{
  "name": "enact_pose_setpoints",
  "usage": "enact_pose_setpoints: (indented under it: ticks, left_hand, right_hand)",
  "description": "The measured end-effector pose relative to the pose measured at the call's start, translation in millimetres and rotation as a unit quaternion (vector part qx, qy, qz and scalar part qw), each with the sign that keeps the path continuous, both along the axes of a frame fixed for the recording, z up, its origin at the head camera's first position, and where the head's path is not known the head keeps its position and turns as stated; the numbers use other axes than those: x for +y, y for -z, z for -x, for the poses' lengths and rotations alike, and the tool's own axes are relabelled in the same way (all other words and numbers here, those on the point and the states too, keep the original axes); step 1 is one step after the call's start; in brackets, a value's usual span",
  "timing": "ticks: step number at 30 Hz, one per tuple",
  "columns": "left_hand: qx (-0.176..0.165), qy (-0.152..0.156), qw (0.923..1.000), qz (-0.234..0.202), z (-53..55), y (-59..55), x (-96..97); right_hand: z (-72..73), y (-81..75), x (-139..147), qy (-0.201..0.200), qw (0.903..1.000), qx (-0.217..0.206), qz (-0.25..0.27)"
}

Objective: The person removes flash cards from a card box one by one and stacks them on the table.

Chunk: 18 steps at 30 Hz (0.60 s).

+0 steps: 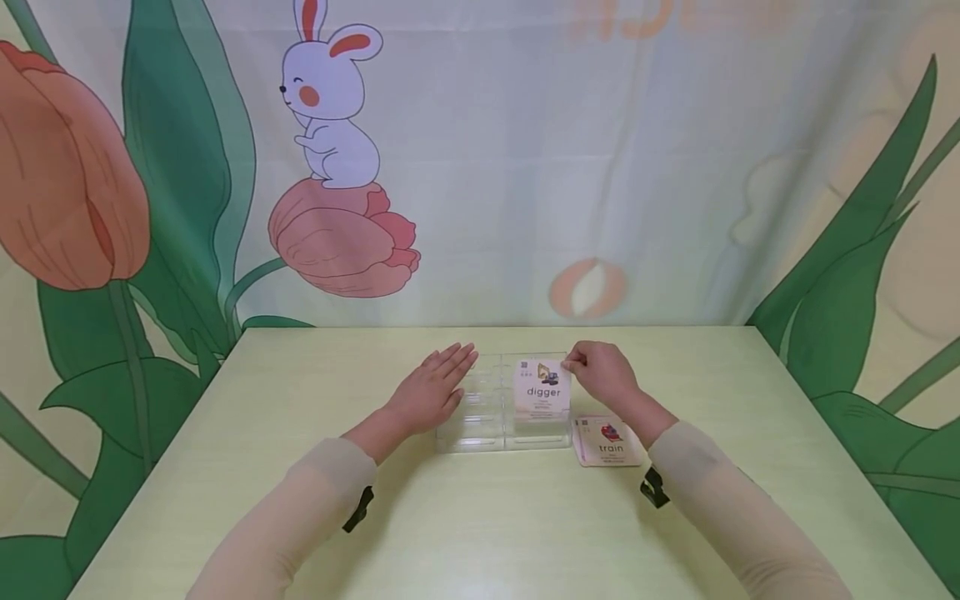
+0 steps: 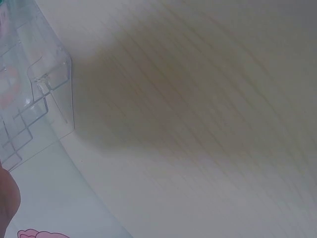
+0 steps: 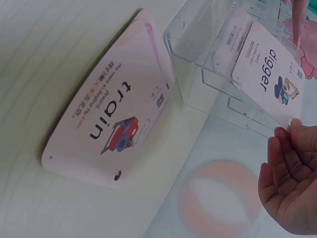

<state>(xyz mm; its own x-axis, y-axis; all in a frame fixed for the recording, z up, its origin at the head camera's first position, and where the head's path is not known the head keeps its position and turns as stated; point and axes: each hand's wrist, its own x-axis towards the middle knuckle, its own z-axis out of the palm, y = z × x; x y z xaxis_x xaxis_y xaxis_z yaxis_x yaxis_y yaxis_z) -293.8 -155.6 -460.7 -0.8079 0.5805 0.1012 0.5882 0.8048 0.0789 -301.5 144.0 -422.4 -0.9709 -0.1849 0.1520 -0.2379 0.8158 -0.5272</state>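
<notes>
A clear plastic tiered rack [image 1: 469,433] with two columns of slots stands on the table. My right hand [image 1: 602,371] pinches the top right corner of a card printed "digger" [image 1: 542,398], which leans in the right column. Behind it, in the right wrist view, another pinkish card [image 3: 230,37] shows in the rack. My left hand [image 1: 429,390] lies with straight fingers along the rack's left side; only a bit of it shows in the left wrist view. Close to the rack's front right corner lies a stack of cards with "train" [image 1: 609,442] on top.
The pale wooden table [image 1: 480,525] runs back to a curtain [image 1: 660,167] printed with tulips and a rabbit. Each forearm wears a black strap [image 1: 655,487] over a beige sleeve. The "train" stack sits under the right forearm.
</notes>
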Motion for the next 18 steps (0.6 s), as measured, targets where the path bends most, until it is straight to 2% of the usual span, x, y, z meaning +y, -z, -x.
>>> enact_pose_setpoints:
  ticks: [18]
  left_hand:
    - [-0.003, -0.005, 1.0000, -0.004, -0.5, -0.2, 1.6]
  right_hand:
    - [5.8, -12.9, 1, 0.020, 0.9997, -0.001, 0.015]
